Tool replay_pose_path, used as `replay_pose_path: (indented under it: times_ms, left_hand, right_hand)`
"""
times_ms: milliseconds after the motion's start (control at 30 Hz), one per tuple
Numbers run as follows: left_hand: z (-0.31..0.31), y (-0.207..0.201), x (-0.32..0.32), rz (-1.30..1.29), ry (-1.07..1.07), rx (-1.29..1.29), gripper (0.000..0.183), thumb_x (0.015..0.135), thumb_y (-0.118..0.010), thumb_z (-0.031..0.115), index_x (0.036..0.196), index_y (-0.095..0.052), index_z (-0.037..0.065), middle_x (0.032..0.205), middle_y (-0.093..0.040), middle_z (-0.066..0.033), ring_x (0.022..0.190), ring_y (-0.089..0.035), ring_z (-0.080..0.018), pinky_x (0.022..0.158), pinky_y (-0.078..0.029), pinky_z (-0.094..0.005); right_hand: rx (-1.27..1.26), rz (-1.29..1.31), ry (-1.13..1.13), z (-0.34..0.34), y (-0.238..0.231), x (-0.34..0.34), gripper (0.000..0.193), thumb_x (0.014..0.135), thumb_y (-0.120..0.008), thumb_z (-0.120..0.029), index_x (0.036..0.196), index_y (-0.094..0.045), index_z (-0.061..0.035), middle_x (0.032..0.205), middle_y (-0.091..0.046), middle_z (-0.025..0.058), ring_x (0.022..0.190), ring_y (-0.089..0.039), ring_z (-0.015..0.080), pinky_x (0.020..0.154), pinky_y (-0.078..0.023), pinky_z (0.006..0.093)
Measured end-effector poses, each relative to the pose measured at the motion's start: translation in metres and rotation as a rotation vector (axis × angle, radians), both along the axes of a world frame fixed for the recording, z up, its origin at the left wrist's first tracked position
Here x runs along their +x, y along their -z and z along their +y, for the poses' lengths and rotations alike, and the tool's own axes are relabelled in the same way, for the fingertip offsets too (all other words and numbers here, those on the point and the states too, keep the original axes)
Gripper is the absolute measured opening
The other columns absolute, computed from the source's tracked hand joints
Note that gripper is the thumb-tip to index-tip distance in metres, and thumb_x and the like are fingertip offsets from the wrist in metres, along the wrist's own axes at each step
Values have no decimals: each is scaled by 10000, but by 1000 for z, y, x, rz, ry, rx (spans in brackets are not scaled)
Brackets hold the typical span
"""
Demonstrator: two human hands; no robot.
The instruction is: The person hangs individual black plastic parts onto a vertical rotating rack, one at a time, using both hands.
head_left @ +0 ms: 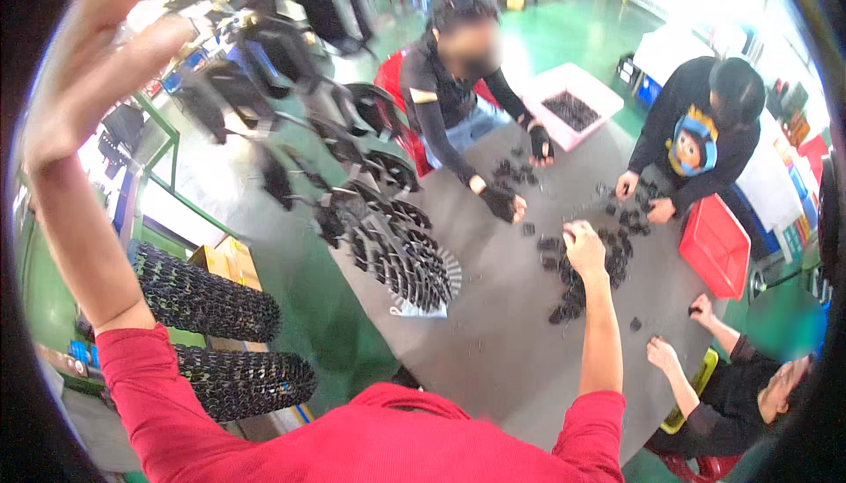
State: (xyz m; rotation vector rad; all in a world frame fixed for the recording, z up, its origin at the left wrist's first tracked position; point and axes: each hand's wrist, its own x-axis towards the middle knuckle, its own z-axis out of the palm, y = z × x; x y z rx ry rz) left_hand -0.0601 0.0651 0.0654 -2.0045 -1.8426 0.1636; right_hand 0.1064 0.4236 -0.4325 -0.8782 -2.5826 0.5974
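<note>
A tall rack of small black parts rises from the left side of the grey table, its upper part smeared by motion. My left hand is raised at the upper left beside the rack top, with fingers stretched and apart; some fingertips leave the picture. I see nothing between them. Over a loose pile of small black pieces on the table, my right hand has its fingers drawn together in a pinch. Whatever they hold, if anything, is hidden.
Three people sit around the grey table, their hands near black pieces. A pink-white bin of black pieces stands at the far edge, a red tray at the right. Two racks of black parts lie at my left.
</note>
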Motion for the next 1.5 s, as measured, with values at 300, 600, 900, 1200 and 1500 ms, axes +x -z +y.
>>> replay_pose_path:
  times_ms: [300, 600, 900, 1200, 1500]
  left_hand:
    - [-4, 8, 23, -191, -63, 127, 509, 755, -601, 298, 1212, -511, 91, 1271, -472, -84, 1125, -482, -245, 892, -405, -363]
    - [2, 17, 17, -121, 138, 131, 433, 767, -616, 264, 1142, -561, 55, 1119, -566, -181, 1052, -531, -341, 891, -410, -385]
    - [7, 22, 14, -147, 174, 128, 411, 772, -600, 210, 1153, -557, 61, 1131, -560, -177, 1040, -535, -349, 888, -416, -386]
    - [7, 24, 14, -77, 194, 145, 399, 779, -594, 210, 1150, -560, 66, 1134, -562, -162, 1029, -544, -332, 862, -434, -371]
    - [5, 4, 18, -12, 180, -54, 583, 734, -617, 255, 1240, -458, 14, 1246, -480, -167, 1143, -460, -336, 920, -391, -393]
  right_hand:
    - [-185, 1087, -674, -157, -346, -61, 191, 845, -535, -103, 998, -615, -21, 885, -634, 78, 754, -575, 121, 705, -450, 239]
    - [-933, 989, -1005, -170, -366, -82, 209, 856, -580, -219, 954, -636, -44, 739, -602, -32, 525, -382, -4, 464, -283, 149]
    - [-1176, 1054, -1058, -164, -357, -101, 175, 827, -618, -215, 851, -647, -45, 704, -609, -39, 423, -317, -19, 373, -186, 143]
    - [-1136, 1145, -980, -170, -359, -90, 185, 819, -627, -215, 848, -652, -34, 703, -598, -40, 462, -296, -18, 385, -179, 138]
    - [-1105, 1094, -1010, -166, -359, -88, 207, 822, -620, -200, 886, -619, -3, 762, -605, -1, 497, -332, -12, 400, -228, 126]
